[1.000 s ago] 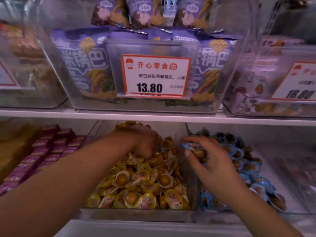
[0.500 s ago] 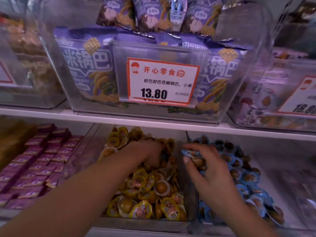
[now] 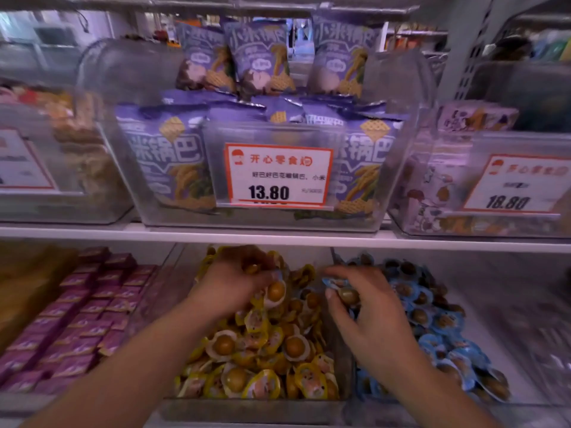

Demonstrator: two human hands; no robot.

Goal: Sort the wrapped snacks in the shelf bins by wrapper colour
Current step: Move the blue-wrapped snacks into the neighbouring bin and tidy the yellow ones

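Lifting yellow snack (image 3: 276, 291) now, L hand (image 3: 231, 284); R hand (image 3: 367, 307) unchanged w/ blue snack (image 3: 346, 293)

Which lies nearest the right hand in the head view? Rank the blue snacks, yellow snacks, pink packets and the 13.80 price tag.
1. Blue snacks: under the right hand, one in its fingers.
2. Yellow snacks: next bin to the left.
3. 13.80 price tag: shelf above, somewhat left.
4. Pink packets: far-left bin.
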